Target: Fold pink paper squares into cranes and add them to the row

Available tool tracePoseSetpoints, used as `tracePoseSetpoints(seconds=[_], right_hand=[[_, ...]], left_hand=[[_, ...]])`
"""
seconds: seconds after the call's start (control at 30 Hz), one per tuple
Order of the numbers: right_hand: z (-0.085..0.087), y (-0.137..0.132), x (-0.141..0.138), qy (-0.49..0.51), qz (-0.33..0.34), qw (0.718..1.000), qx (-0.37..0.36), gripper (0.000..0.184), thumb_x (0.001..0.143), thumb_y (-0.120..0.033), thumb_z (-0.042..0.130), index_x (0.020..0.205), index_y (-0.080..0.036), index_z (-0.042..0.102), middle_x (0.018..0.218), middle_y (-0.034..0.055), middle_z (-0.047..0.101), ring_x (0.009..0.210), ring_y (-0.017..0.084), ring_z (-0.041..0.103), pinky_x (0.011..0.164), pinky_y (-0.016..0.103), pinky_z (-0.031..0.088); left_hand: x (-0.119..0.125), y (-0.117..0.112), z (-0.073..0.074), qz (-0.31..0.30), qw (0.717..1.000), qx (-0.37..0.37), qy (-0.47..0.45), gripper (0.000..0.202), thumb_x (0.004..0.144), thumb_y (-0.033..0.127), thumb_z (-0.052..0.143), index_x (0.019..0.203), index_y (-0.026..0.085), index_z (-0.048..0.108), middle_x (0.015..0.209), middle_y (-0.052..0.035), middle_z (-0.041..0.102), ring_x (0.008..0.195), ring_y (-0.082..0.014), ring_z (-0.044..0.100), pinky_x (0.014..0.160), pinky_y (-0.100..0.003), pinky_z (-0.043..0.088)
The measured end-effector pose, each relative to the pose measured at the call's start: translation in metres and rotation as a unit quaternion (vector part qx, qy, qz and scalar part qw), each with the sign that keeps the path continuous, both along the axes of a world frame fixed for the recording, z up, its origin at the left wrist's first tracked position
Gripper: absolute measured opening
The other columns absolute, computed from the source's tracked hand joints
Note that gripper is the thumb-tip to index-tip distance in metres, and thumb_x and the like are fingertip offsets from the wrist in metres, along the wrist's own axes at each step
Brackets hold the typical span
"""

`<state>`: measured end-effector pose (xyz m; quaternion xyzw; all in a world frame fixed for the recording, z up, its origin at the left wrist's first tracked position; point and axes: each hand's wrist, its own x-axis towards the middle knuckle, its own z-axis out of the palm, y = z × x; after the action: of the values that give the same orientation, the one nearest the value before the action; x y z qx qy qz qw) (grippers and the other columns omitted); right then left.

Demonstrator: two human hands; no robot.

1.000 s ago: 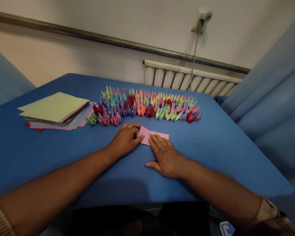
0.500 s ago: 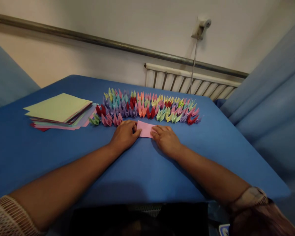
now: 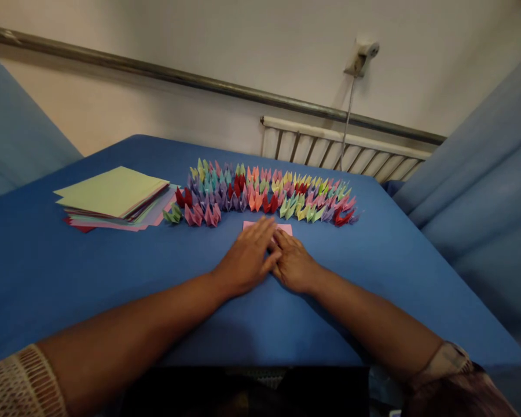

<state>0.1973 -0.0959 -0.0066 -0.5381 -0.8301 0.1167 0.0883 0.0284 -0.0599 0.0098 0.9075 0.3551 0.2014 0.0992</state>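
Observation:
A small folded pink paper (image 3: pixel 285 228) lies flat on the blue tabletop, mostly covered by both hands. My left hand (image 3: pixel 248 256) rests across it with fingers stretched out flat. The left thumb reaches over to the right hand. My right hand (image 3: pixel 296 264) lies low on the paper's right part, its fingers extended and partly hidden behind the left hand. Just beyond the paper stand several rows of small folded paper cranes (image 3: pixel 256 201) in many colours.
To the left sits a stack of coloured paper sheets (image 3: pixel 113 192), pale yellow on top. The blue-covered table (image 3: pixel 165 260) reaches toward a wall with a metal rail (image 3: pixel 226 87) and a white radiator (image 3: pixel 325 139). Blue curtains (image 3: pixel 473 191) hang on both sides.
My left hand has moved right from the paper's left edge onto its middle, beside the right hand, its fingers now straightened. The head view has shifted slightly.

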Motion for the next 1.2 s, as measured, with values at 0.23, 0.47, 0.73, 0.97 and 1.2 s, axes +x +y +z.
tracePoseSetpoints(seconds=[0.23, 0.47, 0.73, 0.97, 1.2], right_hand=[[0.006, -0.002, -0.004, 0.002, -0.022, 0.999, -0.027, 0.07, 0.095, -0.042, 0.043, 0.153, -0.007, 0.022, 0.16, 0.018, 0.023, 0.148, 0.029, 0.019, 0.119, 0.046, 0.019], [0.019, -0.014, 0.006, -0.054, -0.119, 0.991, 0.043, 0.043, 0.096, -0.035, 0.043, 0.122, -0.005, 0.058, 0.13, 0.0222, 0.058, 0.121, 0.032, 0.052, 0.1, 0.043, 0.041], [0.017, 0.012, 0.034, 0.058, -0.234, 0.971, -0.004, 0.018, 0.093, -0.028, 0.049, 0.103, -0.019, 0.061, 0.098, 0.0054, 0.071, 0.086, 0.018, 0.066, 0.075, 0.028, 0.044], [0.018, 0.014, 0.031, 0.041, -0.249, 0.967, -0.029, 0.023, 0.092, -0.042, 0.054, 0.098, -0.021, 0.063, 0.085, 0.0026, 0.073, 0.073, 0.018, 0.064, 0.06, 0.027, 0.037], [0.019, 0.017, 0.029, -0.025, -0.255, 0.966, -0.035, 0.025, 0.094, -0.041, 0.049, 0.091, -0.022, 0.065, 0.085, 0.0049, 0.074, 0.078, 0.021, 0.066, 0.062, 0.028, 0.037]], left_hand=[[0.008, -0.007, -0.01, -0.039, 0.992, -0.067, 0.103, 0.082, 0.092, 0.064, 0.036, 0.15, 0.007, 0.024, 0.157, -0.0216, 0.027, 0.147, -0.0322, 0.022, 0.118, -0.047, 0.019], [-0.008, -0.002, -0.012, -0.011, 0.988, -0.02, 0.151, 0.08, 0.091, 0.068, 0.034, 0.147, 0.01, 0.037, 0.155, -0.0207, 0.032, 0.146, -0.0357, 0.023, 0.116, -0.049, 0.02], [-0.015, 0.003, -0.008, -0.056, 0.984, -0.036, 0.163, 0.073, 0.092, 0.062, 0.042, 0.148, 0.016, 0.036, 0.156, -0.0169, 0.032, 0.146, -0.0331, 0.025, 0.117, -0.049, 0.018], [-0.016, 0.004, -0.008, -0.064, 0.984, -0.043, 0.163, 0.073, 0.092, 0.061, 0.043, 0.149, 0.018, 0.035, 0.158, -0.0155, 0.029, 0.147, -0.0344, 0.022, 0.117, -0.051, 0.019], [-0.016, 0.005, -0.006, -0.065, 0.985, -0.048, 0.15, 0.071, 0.091, 0.06, 0.045, 0.148, 0.019, 0.038, 0.158, -0.0157, 0.03, 0.146, -0.0359, 0.023, 0.116, -0.053, 0.021]])
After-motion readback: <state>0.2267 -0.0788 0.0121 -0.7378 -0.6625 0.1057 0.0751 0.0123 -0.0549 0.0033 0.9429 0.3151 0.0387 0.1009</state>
